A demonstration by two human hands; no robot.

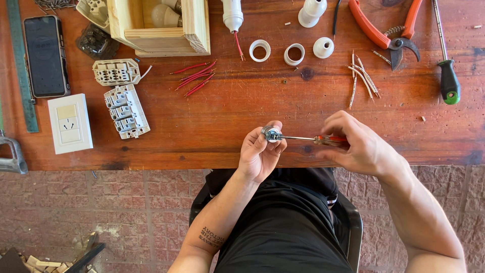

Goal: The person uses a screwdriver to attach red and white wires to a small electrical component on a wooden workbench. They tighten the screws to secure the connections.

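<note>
We hold a small round silvery metal fitting (272,134) and a slim screwdriver with a red translucent handle (331,140) just above the near edge of the reddish wooden table (242,108).

Our left hand (260,151) pinches the fitting at its fingertips, and most of the part is covered by them, so we cannot make out its form. Our right hand (356,144) is wrapped around the screwdriver handle, hiding all but a short red stretch; the thin shaft runs level to the fitting, and its tip is lost against the metal. Farther back lie three white ceramic rings (293,52), loose red wires (196,76), orange-handled pliers (389,30) cut off by the top edge, and a light wooden box (166,28), also cropped. A grey tool (11,154) at the left edge shows only in part.
</note>
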